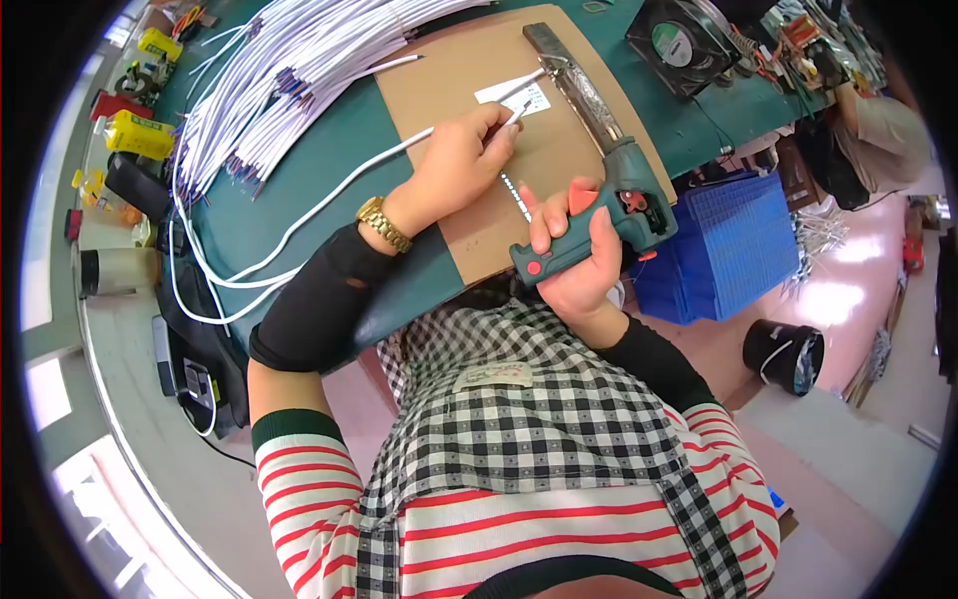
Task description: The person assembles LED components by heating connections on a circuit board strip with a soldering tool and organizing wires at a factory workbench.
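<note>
My left hand (pixel 459 165) pinches a white cable (pixel 379 157), whose stripped end pokes out past my fingertips. Another length of white cable runs from beyond that hand to a long, worn metal bar (pixel 574 90). In my right hand (pixel 584 265) is a green pistol-grip tool (pixel 629 205) with a red trigger, my fingers wrapped round its handle. The bar meets the tool's front end. Beneath both hands lies a brown cardboard sheet (pixel 449 90) with a white paper label (pixel 514 95). A thin black-and-white dotted strip (pixel 516 197) shows between my hands.
A large bundle of white cables (pixel 289 70) spreads over the green table (pixel 329 215) at far left. At the far right stands a black fan (pixel 679 45). Blue stacked crates (pixel 728 245) and a black bucket (pixel 783 354) are to the right. Yellow bottles (pixel 140 135) line the left side.
</note>
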Demonstrator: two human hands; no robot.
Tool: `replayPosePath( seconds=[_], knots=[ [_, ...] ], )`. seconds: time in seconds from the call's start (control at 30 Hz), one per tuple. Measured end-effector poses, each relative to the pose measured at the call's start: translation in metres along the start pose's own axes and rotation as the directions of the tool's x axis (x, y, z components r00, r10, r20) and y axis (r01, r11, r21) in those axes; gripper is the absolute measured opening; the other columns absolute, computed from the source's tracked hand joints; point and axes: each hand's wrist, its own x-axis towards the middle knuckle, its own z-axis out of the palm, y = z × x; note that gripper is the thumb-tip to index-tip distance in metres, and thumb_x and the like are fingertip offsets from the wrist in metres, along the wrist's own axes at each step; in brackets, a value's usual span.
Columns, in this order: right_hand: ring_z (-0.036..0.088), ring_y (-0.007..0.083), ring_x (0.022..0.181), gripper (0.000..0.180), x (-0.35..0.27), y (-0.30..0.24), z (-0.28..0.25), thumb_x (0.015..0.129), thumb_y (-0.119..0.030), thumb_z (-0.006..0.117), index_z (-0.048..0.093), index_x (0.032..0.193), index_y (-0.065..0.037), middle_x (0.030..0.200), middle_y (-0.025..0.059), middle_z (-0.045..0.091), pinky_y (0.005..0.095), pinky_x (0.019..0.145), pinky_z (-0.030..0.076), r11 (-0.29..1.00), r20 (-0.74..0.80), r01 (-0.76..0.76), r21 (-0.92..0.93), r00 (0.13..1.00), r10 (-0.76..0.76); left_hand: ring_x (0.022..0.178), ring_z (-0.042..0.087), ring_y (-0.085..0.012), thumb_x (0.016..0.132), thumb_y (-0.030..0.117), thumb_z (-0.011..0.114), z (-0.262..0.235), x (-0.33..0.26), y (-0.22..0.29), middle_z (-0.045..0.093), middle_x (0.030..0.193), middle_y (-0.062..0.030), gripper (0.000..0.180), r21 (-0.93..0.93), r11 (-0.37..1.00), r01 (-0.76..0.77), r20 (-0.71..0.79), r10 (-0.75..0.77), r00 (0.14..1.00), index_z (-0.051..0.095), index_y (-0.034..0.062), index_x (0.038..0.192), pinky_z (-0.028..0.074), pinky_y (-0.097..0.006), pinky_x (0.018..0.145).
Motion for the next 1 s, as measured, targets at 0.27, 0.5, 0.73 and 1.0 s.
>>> replayPosePath(
  seconds=[0.27,0.5,0.73,1.0],
  knots=[
    [0.049,0.0157,0.062,0.038,0.011,0.004,0.007,0.094,-0.042,0.041,0.044,0.115,-0.011,0.074,0.0036,0.045,0.05,0.11,0.019,0.997,-0.029,-0.073,-0.038,0.997,0.072,0.058,0.043,-0.004,0.096,0.02,0.051,-0.049,0.02,-0.02,0.054,0.076,0.0027,0.017,-0.844,0.519,0.136,0.005,-0.246,0.969,0.058,0.0062,0.103,0.036,-0.017,0.051],
    [0.05,0.0177,0.06,0.038,0.011,0.002,0.013,0.094,-0.038,0.045,0.044,0.116,-0.007,0.075,0.0063,0.047,0.0482,0.108,0.025,0.989,-0.046,-0.072,-0.131,0.997,0.067,0.063,0.048,-0.0065,0.092,0.015,0.057,-0.212,0.02,0.036,0.06,0.083,0.0002,0.013,-0.317,0.741,-0.592,-0.746,0.19,0.638,0.059,0.0062,0.101,0.04,-0.021,0.056],
    [0.055,0.0192,0.061,0.032,0.011,0.004,0.014,0.093,-0.029,0.05,0.045,0.115,-0.006,0.075,0.0082,0.051,0.0424,0.096,0.039,0.995,-0.021,-0.053,-0.084,0.998,0.051,0.062,0.051,-0.0096,0.086,0.009,0.061,-0.197,-0.015,0.065,0.063,0.085,-0.0019,0.015,0.821,0.451,-0.35,-0.002,0.616,0.788,0.061,0.0068,0.101,0.041,-0.023,0.055],
    [0.05,0.0185,0.062,0.033,0.014,0.002,0.012,0.095,-0.032,0.044,0.043,0.115,-0.007,0.074,0.0069,0.047,0.0491,0.108,0.028,0.991,-0.059,-0.069,-0.112,0.996,0.062,0.059,0.057,-0.0247,0.071,0.011,0.065,-0.032,-0.039,0.018,0.052,0.068,-0.0064,0.01,0.636,0.628,-0.449,0.149,0.471,0.87,0.056,0.0081,0.076,0.045,-0.035,0.051]
  ],
)
